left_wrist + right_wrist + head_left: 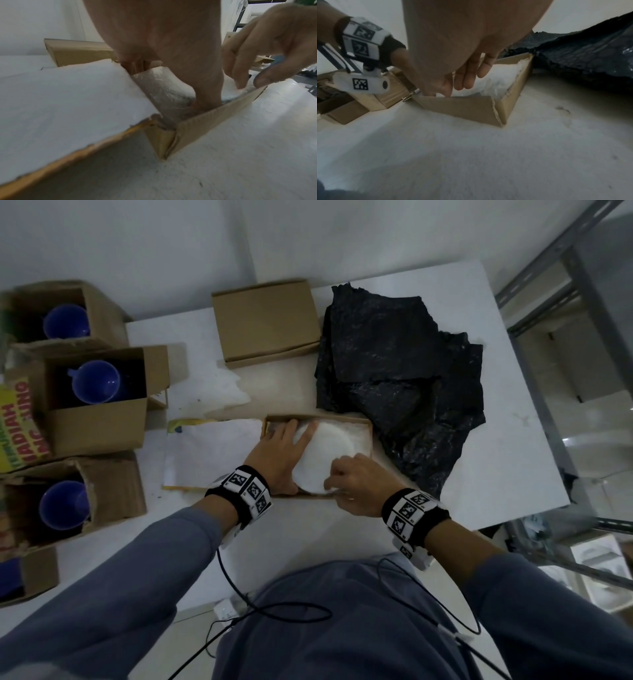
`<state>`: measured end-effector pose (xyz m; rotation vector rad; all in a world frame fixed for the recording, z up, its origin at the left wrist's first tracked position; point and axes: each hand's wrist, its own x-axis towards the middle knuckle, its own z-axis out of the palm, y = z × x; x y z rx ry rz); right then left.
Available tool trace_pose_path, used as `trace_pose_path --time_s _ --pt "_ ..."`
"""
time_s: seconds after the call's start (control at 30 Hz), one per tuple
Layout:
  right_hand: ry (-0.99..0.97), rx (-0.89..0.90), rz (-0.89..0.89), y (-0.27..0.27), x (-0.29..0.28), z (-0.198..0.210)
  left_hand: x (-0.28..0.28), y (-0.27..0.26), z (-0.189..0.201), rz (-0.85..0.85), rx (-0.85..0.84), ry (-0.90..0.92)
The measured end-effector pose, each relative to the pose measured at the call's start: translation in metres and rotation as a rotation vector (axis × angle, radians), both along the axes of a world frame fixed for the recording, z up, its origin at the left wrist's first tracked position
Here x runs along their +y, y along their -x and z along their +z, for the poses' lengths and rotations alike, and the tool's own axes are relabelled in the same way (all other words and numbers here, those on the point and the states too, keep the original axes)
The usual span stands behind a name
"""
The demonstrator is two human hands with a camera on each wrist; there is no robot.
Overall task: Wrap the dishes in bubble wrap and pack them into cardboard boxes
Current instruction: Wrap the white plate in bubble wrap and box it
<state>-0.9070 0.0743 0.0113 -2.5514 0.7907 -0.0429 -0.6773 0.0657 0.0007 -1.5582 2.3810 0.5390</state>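
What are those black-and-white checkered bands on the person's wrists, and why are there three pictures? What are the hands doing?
Those bands hold small cameras. One picture comes from a camera on the person's head, looking down; the other two look along each hand.

On the white table lies a shallow open cardboard box. Both hands are settling a round dish wrapped in white bubble wrap into it. The left hand lies on the dish with straight fingers. The right hand pinches the wrap at the near edge.

Nearby are a closed cardboard box, crumpled black plastic sheets, and open boxes with blue cups.
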Motion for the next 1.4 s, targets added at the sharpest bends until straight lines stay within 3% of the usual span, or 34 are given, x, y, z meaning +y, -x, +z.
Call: trace_pose_path --time_s 0.07,0.27,0.63,1.03,1.2,1.4 --pt "-0.029 -0.024 0.040 0.002 0.005 -0.006 -0.001 0.000 0.000 0.008 -0.009 -0.016" --pt "-0.125 -0.089 -0.060 0.002 0.015 -0.004 -0.003 0.001 0.007 0.018 -0.029 -0.065" --pt "-0.005 -0.079 0.072 0.016 0.026 -0.004 -0.007 0.000 0.013 0.029 -0.027 -0.101" --pt "0.041 -0.018 -0.074 0.015 0.040 -0.009 -0.008 -0.001 0.018 0.028 0.007 -0.112" --pt "-0.028 0.023 -0.207 0.015 0.040 -0.002 -0.004 -0.002 0.013 0.028 -0.015 -0.077" --pt "0.127 0.064 -0.360 0.007 0.008 0.009 -0.003 -0.002 0.014 0.026 -0.023 -0.075"
